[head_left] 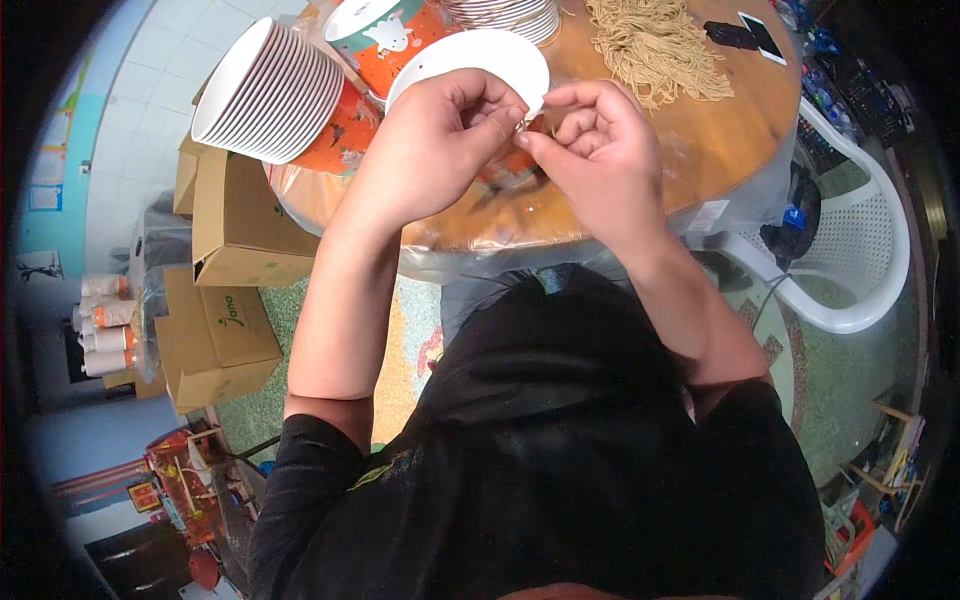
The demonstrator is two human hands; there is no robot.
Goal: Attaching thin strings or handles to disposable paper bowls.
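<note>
Over the near part of the round wooden table (450, 228), my left hand (440, 140) and my right hand (600, 150) meet fingertip to fingertip. Both pinch at a small, thin, pale piece, too small to name. Just behind my fingers is an orange printed paper bucket with a white round top (470, 58); my hands partly cover it. A tall stack of nested paper buckets (270, 95) leans to the left of my left hand. Beyond, another orange and green bucket (392, 42) lies tilted. A heap of tan cords (660, 50) spreads past my right hand.
White stacked rims or lids (515, 18) stand at the table's far side. A phone (763, 38) and a black object (731, 36) lie at the far right. Cardboard boxes (250, 215) stand left of the table, a white plastic chair (850, 215) right. Clear plastic sheeting hangs along the edge.
</note>
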